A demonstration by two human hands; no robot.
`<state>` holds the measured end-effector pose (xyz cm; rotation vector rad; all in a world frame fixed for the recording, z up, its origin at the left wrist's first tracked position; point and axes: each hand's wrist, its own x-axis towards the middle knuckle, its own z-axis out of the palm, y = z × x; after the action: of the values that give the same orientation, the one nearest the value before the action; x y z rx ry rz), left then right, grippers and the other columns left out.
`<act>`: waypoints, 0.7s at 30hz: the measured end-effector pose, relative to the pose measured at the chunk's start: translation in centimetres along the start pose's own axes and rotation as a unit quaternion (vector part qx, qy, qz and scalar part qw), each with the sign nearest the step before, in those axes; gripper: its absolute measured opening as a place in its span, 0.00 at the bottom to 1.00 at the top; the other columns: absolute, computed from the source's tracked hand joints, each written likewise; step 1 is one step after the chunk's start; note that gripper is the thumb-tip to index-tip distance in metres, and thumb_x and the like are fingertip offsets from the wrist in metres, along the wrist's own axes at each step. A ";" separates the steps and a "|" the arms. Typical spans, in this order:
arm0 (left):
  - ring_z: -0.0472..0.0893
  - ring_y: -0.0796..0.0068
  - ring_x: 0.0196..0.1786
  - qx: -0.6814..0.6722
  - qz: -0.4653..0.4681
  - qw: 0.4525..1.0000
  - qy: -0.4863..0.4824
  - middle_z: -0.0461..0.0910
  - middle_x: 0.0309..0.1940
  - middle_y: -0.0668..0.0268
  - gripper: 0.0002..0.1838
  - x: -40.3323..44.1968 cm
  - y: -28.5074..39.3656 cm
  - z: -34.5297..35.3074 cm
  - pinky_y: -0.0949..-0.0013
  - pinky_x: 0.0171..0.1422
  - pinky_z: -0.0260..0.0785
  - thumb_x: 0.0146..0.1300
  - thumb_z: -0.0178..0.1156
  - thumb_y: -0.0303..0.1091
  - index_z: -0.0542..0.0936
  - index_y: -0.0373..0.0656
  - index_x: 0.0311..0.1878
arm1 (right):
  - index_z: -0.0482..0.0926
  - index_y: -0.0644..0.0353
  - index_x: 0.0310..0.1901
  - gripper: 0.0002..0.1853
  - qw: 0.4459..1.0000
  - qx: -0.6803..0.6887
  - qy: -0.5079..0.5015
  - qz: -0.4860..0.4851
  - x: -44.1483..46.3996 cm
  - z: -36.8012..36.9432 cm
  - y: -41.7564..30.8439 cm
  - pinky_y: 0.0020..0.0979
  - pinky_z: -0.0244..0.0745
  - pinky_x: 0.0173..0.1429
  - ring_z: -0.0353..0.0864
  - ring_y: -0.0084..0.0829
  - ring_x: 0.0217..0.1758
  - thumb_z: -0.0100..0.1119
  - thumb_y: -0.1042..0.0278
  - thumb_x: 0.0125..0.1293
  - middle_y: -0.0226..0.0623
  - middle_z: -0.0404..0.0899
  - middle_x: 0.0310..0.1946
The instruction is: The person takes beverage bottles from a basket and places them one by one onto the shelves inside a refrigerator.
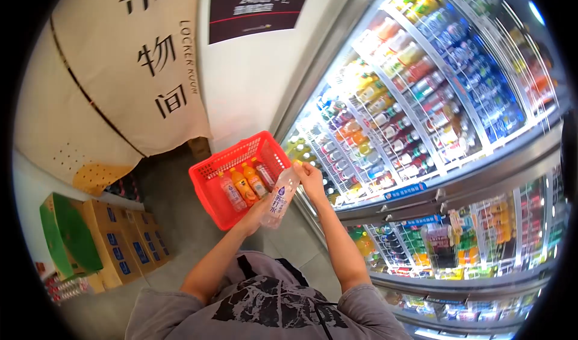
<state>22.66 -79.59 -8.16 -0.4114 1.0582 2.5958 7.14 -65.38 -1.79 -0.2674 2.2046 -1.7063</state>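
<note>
A clear plastic soda water bottle (281, 198) with purple lettering is held tilted in front of me. My left hand (257, 212) is closed around its lower part, with the fingers partly hidden behind it. At the upper end, my right hand (309, 178) grips the neck and covers the cap. Just beyond the bottle is a red plastic basket (205, 202) with slotted sides. Inside lie a pink drink bottle (232, 192), two orange drink bottles (242, 186) and another bottle with a reddish label (265, 172).
A lit drinks fridge (397, 189) with several shelves of bottles fills the right side. Cardboard boxes (120, 237) and a green round item (71, 234) stand at lower left. A beige curtain (120, 99) hangs beside a white wall (241, 81).
</note>
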 end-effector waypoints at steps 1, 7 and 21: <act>0.77 0.75 0.56 0.016 0.019 1.000 -0.004 0.77 0.56 0.68 0.27 0.4 -0.2 1.3 0.70 0.62 0.69 0.78 0.42 0.53 0.71 0.42 0.66 | 0.79 0.67 0.55 0.21 0.999 0.040 -0.013 0.032 -1.1 -1.5 -0.6 0.25 0.75 0.47 0.80 0.20 0.40 0.59 0.55 0.72 0.31 0.85 0.39; 0.78 0.77 0.54 0.025 -0.010 0.998 -0.064 0.78 0.53 0.69 0.25 1.6 -1.6 9.2 0.68 0.58 0.71 0.77 0.44 0.52 0.69 0.46 0.68 | 0.64 0.64 0.70 0.28 0.984 0.170 0.013 -0.043 -7.9 -7.9 -0.1 0.27 0.68 0.65 0.75 0.23 0.60 0.56 0.60 0.75 0.36 0.76 0.60; 0.75 0.72 0.62 0.034 0.000 0.981 -0.193 0.75 0.60 0.64 0.28 2.9 -12.1 24.7 0.64 0.67 0.66 0.78 0.43 0.51 0.66 0.41 0.70 | 0.56 0.61 0.74 0.37 0.968 0.195 0.109 -0.113 -24.5 -19.0 4.3 0.33 0.68 0.68 0.72 0.27 0.65 0.63 0.61 0.70 0.38 0.71 0.64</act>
<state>21.05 -53.28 0.19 0.1089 0.9993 2.4884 22.88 -38.56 1.91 -0.2473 1.9791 -2.3476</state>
